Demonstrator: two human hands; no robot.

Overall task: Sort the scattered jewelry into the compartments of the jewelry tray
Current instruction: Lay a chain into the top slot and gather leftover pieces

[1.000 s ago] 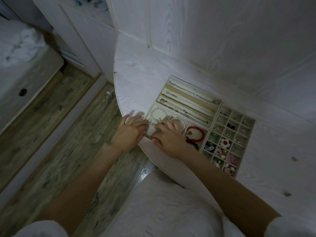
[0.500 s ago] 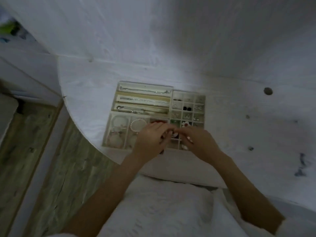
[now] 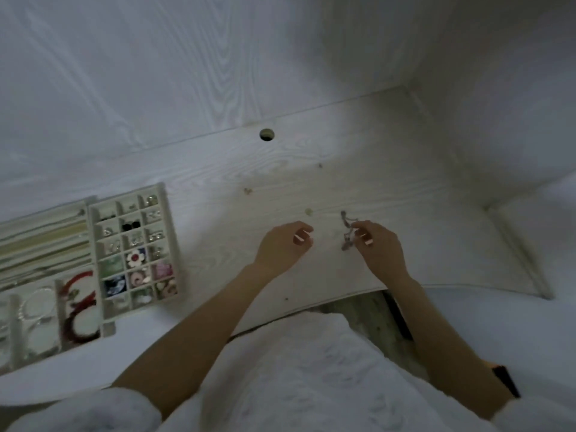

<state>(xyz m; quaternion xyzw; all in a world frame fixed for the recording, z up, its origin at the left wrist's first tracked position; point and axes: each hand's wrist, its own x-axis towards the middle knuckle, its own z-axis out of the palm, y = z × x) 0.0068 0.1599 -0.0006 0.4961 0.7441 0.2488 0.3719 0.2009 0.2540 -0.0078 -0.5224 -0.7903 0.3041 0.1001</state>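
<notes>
1. On the white desk, right of centre, the right hand pinches a thin chain piece between thumb and fingertips; the chain dangles down to the desk surface.
2. Just left of it, the left hand hovers with fingers curled inward, holding nothing visible.
3. Far left, the jewelry tray sits well apart from both hands, its small compartments filled with earrings and a flower piece; red bracelets lie in the near compartments.
4. Small loose bits lie on the desk beyond the hands.
</notes>
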